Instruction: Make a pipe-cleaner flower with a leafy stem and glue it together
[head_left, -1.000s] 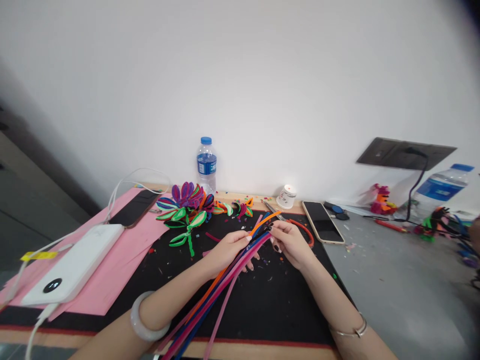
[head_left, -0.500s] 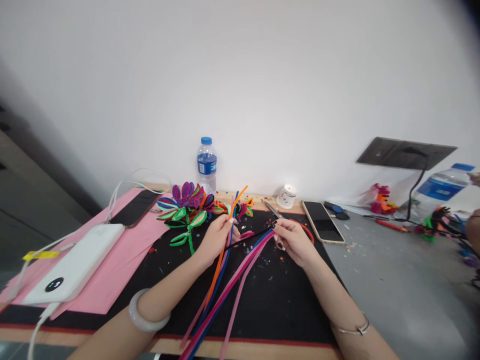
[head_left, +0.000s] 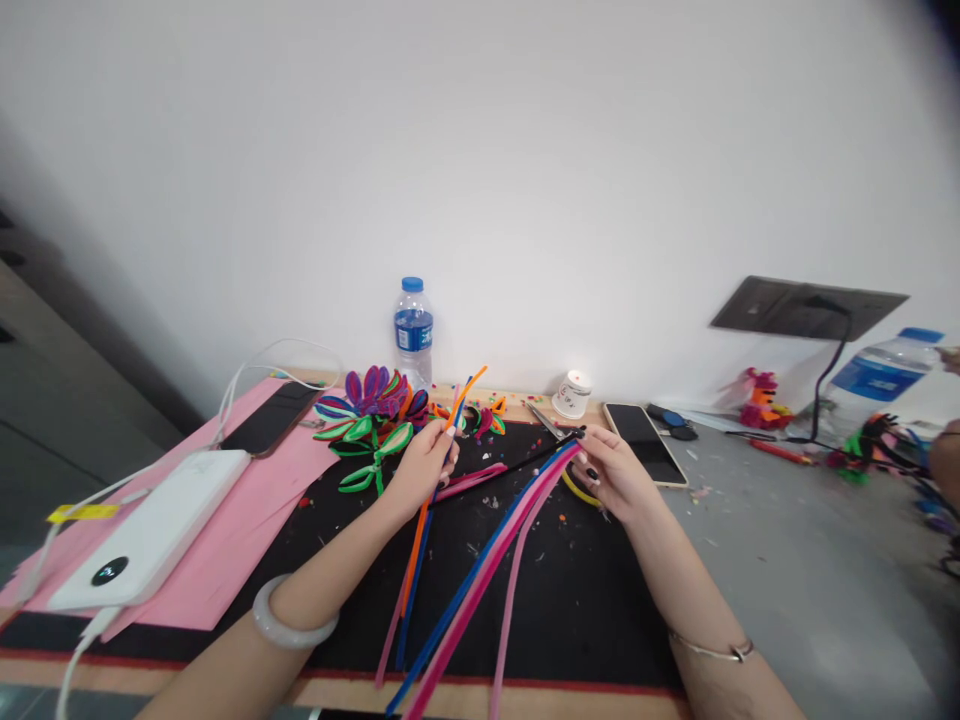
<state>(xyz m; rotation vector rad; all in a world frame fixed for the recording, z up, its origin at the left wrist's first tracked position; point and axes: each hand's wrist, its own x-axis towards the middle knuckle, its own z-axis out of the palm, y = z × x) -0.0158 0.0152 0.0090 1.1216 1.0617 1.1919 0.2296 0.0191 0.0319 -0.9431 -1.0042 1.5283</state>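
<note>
My left hand [head_left: 429,462] is closed round orange, blue and pink pipe cleaners [head_left: 417,560], whose tips stick up above the fingers. In my right hand [head_left: 609,468], the fingertips pinch one end of a bundle of blue, magenta and pink pipe cleaners [head_left: 484,580] that hangs down toward the front edge. A black pipe cleaner [head_left: 521,463] stretches between both hands. Behind my left hand lie pipe-cleaner flowers [head_left: 375,410] in purple, green and orange. Scissors [head_left: 545,420] lie behind my right hand, their handles partly hidden; a yellow loop [head_left: 581,492] shows beneath it.
Pink paper [head_left: 217,580] at the left bears a white power bank [head_left: 154,525] and a dark phone [head_left: 274,415]. A water bottle [head_left: 414,335] and a paper cup [head_left: 572,394] stand by the wall. Another phone [head_left: 645,442] lies right; a person's hand shows at the far right edge.
My right hand has moved right with its bundle, and my left hand slightly left. The gap between them is wider, with more of the black pipe cleaner showing. The yellow loop has come into view.
</note>
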